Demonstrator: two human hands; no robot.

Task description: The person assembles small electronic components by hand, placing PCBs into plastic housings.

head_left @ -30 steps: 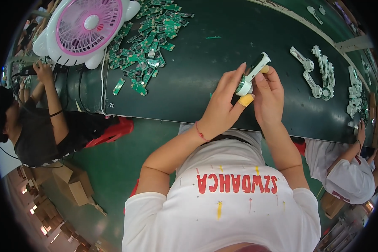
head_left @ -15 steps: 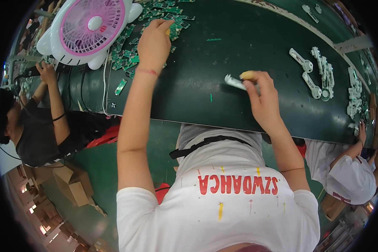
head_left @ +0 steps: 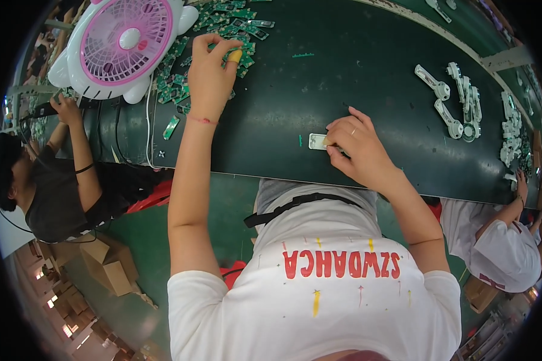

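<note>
Over the near edge of a pile of green circuit boards [head_left: 173, 90], my left hand [head_left: 209, 75] has its thumb and index finger pinched together. A thin edge, apparently of a circuit board, shows at the fingertips; most of it is hidden. A yellow finger cot [head_left: 235, 56] covers one of those fingertips. My right hand [head_left: 358, 147] is closed on one end of a small white plastic casing [head_left: 316, 141], low over the dark green table in front of me. The casing's open, hollow side faces up, and my fingers cover its right end.
A white and pink fan [head_left: 129, 39] stands at the upper left beside the boards. Small green strips [head_left: 300, 141] lie on the table [head_left: 271, 108]. Several white handle-shaped parts [head_left: 448, 117] are grouped at right. Co-workers sit on both sides, the left one's hand [head_left: 67, 109] near cables.
My left hand has drawn back slightly toward me from the boards. The right hand has moved down and left and turned over, bringing the white casing from tilted to flat.
</note>
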